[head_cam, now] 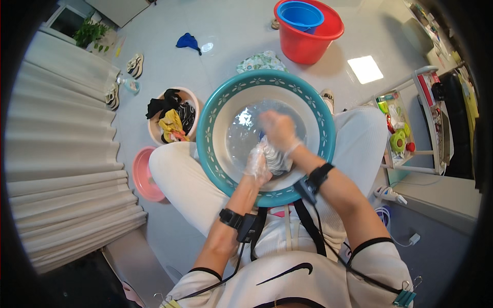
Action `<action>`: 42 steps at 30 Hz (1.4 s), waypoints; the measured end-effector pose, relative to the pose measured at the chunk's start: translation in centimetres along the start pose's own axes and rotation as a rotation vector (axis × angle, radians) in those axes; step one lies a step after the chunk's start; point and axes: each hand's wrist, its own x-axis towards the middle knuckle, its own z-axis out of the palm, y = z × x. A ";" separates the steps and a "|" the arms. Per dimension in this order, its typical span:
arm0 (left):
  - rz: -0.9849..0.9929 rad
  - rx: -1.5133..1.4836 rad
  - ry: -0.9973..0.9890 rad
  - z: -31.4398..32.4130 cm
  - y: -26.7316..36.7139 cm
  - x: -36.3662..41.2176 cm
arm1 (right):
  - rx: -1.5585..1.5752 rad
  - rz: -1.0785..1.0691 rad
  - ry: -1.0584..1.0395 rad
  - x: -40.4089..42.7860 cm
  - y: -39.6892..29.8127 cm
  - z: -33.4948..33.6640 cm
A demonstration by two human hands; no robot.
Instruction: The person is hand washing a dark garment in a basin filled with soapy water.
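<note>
Between my knees stands a teal-rimmed plastic basin [208, 127] with white inner walls and water in it. My left hand [259, 163], wet with suds, grips a bunched grey-and-white striped cloth [276, 156] over the near part of the basin. My right hand [278, 129] is blurred by motion, just above and to the right of my left one, at the upper end of the cloth. Its fingers look curled, but whether they hold cloth cannot be told. A bit of dark blue shows beneath it. Both wrists wear black straps with small devices and cables.
A pink tub of clothes [153, 129] and a pink basin [140, 175] stand left. Beyond are a red bucket [308, 48] holding a blue bucket [300, 15], a floral cloth [262, 61] and a blue cloth [187, 41]. A trolley [421, 154] stands right.
</note>
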 end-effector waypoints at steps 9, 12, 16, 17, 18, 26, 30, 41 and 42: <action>0.343 0.340 0.215 3.8 3.4 -2.3 | 0.345 0.329 -0.655 0.5 -0.8 -6.9; 0.370 0.403 0.183 3.3 3.2 -2.3 | 0.788 0.492 -0.492 1.1 -0.1 -7.9; 0.375 0.338 0.208 3.9 2.3 -1.8 | 1.020 0.456 -0.358 0.9 -0.4 -6.9; 0.373 0.337 0.206 4.1 2.2 -1.6 | 0.932 0.449 -0.282 0.7 -0.7 -6.4; 0.320 0.263 0.255 4.5 2.0 -1.5 | 0.844 0.442 -0.209 0.5 -1.3 -5.7; 0.019 0.199 0.317 5.6 -0.8 -1.8 | -0.148 -0.171 0.084 -1.0 -2.3 0.4; 0.142 -0.010 0.199 -0.3 0.3 -0.8 | 0.018 -0.291 -0.010 -4.1 -7.0 2.1; 0.373 0.014 0.050 2.5 5.1 -2.4 | 0.677 0.740 -0.528 0.9 -1.1 -5.3; 0.385 0.046 0.088 3.4 5.1 -2.3 | 0.673 0.743 -0.515 0.5 -1.6 -6.4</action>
